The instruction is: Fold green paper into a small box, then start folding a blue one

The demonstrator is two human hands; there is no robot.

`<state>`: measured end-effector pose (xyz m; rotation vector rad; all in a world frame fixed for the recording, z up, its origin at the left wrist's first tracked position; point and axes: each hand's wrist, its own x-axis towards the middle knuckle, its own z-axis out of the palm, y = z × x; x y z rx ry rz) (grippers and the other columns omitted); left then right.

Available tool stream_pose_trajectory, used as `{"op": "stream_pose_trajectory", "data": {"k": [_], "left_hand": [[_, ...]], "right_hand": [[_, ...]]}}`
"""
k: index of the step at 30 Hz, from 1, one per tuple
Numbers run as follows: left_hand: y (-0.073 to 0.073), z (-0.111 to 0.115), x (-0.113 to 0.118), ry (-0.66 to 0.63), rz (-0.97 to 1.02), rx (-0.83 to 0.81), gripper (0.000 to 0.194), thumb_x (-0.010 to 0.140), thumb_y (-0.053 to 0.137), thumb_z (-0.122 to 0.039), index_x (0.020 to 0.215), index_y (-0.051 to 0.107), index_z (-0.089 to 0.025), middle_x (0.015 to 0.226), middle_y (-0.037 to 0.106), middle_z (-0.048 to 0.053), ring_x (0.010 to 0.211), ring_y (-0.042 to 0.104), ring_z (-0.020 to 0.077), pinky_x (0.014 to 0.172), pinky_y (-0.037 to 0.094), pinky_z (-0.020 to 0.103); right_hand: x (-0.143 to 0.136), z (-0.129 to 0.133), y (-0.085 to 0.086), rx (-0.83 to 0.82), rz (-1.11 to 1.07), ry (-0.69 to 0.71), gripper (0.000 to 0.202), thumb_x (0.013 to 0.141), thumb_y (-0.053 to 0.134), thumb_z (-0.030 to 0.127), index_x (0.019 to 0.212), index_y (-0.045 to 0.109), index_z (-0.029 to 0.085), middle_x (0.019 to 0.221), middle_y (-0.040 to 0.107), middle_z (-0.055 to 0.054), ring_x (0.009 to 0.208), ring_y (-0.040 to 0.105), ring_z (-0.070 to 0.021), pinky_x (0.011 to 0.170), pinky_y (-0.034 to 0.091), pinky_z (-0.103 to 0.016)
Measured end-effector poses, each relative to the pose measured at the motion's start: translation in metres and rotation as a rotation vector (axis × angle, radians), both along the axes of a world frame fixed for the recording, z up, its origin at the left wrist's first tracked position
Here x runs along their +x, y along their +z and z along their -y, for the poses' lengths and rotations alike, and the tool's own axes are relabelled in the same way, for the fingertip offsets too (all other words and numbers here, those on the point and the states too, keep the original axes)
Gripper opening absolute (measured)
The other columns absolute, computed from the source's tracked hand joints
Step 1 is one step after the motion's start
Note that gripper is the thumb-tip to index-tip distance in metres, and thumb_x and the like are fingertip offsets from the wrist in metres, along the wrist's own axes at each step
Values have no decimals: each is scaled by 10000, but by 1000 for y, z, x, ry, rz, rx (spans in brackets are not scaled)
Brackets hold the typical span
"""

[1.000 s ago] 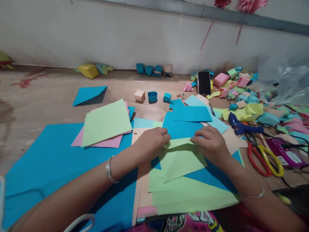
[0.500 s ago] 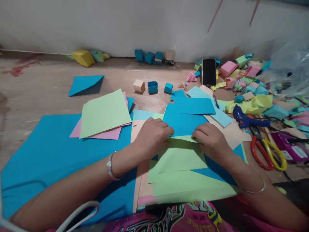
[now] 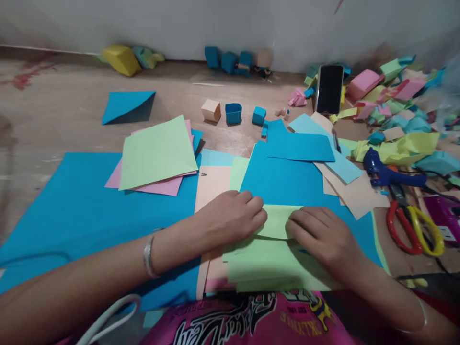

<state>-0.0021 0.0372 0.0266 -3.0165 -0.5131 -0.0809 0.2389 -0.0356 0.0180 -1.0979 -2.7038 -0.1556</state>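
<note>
Green paper (image 3: 276, 223) is looking only part folded. My left hand (image 3: 235, 215) and right hand (image 3: 321, 235) are pinching its ends. A blue box (image 3: 233, 115) is standing already folded.

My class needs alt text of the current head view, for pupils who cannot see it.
A person's left hand and right hand hold opposite sides of a light-green paper piece over other light-green sheets. To the right lie a blue glue gun and red-and-yellow-handled scissors; farther back are small paper boxes and a smartphone.
</note>
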Motion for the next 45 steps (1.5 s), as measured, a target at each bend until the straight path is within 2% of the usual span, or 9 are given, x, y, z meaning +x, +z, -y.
{"op": "stream_pose_trajectory", "data": {"k": [6,10,12,20,25,27,32,38,45], "left_hand": [[2,30,-16,80,28,35,209,938,459,-136,1056,625,-86,1119,651,140,1076,559,282,816,444,384],[-2,48,-16,146,99,-28,415,926,516,-459,1161,603,-129,1255,616,126,1237,480,309,1004,372,451],[-4,52,-13,139,96,-53,436,892,554,-489,1156,608,-145,1254,622,119,1221,500,303,1002,377,453],[0,39,-4,94,-31,-12,359,921,458,-171,1251,560,-76,1342,554,184,1227,518,321,997,378,461],[2,27,4,150,-40,-80,394,933,531,-377,1211,586,-103,1288,595,166,1186,544,308,938,450,420],[-2,26,7,168,-2,-79,412,896,585,-427,1141,615,-97,1230,625,169,1135,569,317,900,479,426],[-15,35,12,164,192,-29,161,911,528,-162,1005,652,-122,1148,667,136,1049,614,274,911,493,433],[-21,38,11,137,249,-45,188,895,516,-100,1015,660,-94,1145,673,156,1057,631,288,898,529,458],[-20,36,12,132,257,-57,188,885,514,-85,969,682,-93,1123,686,149,1031,646,296,854,569,448]], "right_hand": [[9,18,-11,-24,-141,-1,268,864,539,33,1121,611,58,1150,654,-204,1075,585,-319,865,509,-461],[10,24,-12,2,-156,-55,287,872,534,46,1147,612,72,1176,658,-193,1109,602,-303,917,519,-431],[11,23,-12,27,-138,-84,282,874,531,45,1137,623,86,1161,671,-183,1079,629,-294,896,536,-421],[25,-1,-6,10,-113,-127,348,895,489,65,1193,637,168,1203,666,-139,1083,650,-278,874,575,-408],[23,-7,-7,39,-123,-196,349,900,460,58,1142,677,185,1175,684,-116,1029,679,-246,851,597,-366],[23,-5,-10,43,-113,-184,321,904,473,62,1130,677,166,1183,679,-129,1063,664,-249,874,590,-362],[29,7,-17,-69,-182,-182,348,894,510,55,1210,625,145,1300,597,-172,1227,553,-271,996,525,-394],[34,17,-18,-185,-283,-169,445,869,508,8,1298,562,115,1367,532,-197,1321,445,-308,1065,460,-468],[38,26,-24,-160,-321,-151,528,841,566,4,1345,518,155,1348,553,-182,1320,444,-320,1032,486,-523]]}}
